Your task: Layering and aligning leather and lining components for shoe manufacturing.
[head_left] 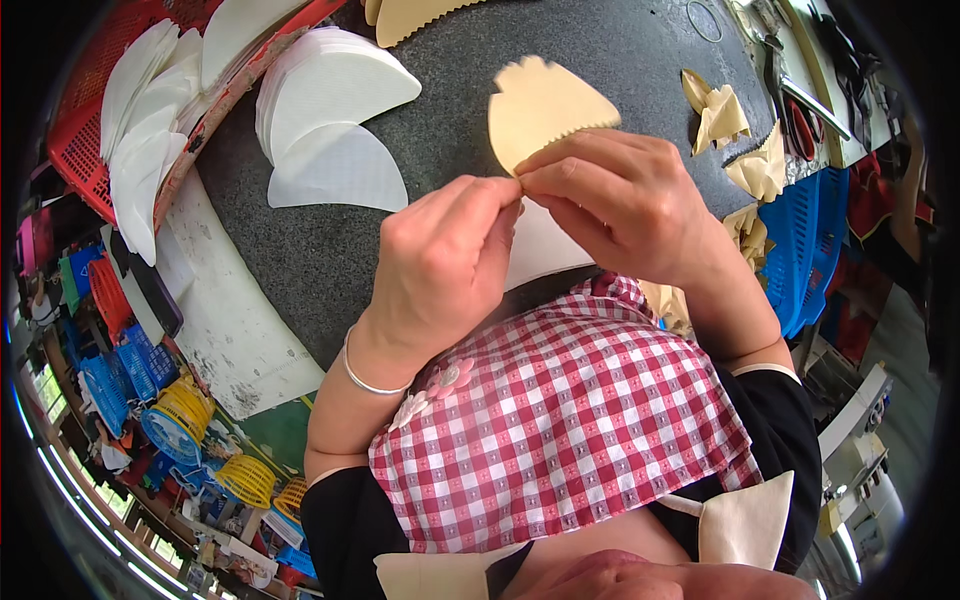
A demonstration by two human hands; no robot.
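Both my hands are raised over the dark tabletop, their fingertips meeting in a pinch. My left hand [445,250] and my right hand [625,200] close on the near corner of a tan sheet piece [545,100] with a zigzag edge. The exact grip is hidden behind my fingers. Below them, partly covered by my hands, a white sheet piece [545,240] shows. Left of my hands sits a fanned stack of white curved pieces [335,90], with a single translucent white piece [340,170] at its near side.
A red basket [85,150] with more white pieces [150,110] stands far left. Tan zigzag-edged pieces [420,15] lie at the far edge. Crumpled tan scraps [722,118] lie on the right, near a blue basket [805,250]. Scissors [800,130] and other tools are at far right.
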